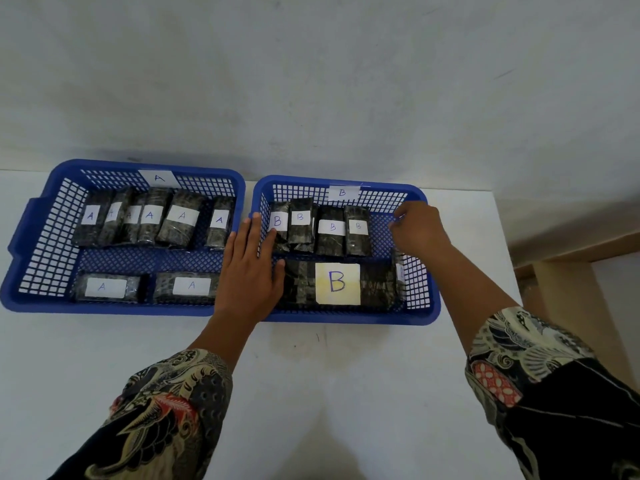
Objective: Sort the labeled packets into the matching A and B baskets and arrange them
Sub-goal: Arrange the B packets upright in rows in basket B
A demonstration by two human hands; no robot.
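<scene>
1. the a basket (41, 237) on the left holds a back row of six a packets (149, 221) standing side by side, with two more lying flat in front.
2. the b basket (424, 299) on the right holds four upright b packets (330, 230) at the back, a large b packet (337, 282) lying in front, and one small packet (399, 271) upright against the right wall.
3. the left hand (247, 268) lies flat with straight fingers over the seam between the baskets, fingertips touching the first b packet.
4. the right hand (417, 226) hovers at the b basket's far right with fingers curled; whether it pinches anything i cannot tell.
5. sorting looks done; arranging remains, in my judgement.
6. to do it well: steady the row from the left, slide the stray right-wall packet into the gap beside the fourth b packet, labels facing up.
</scene>
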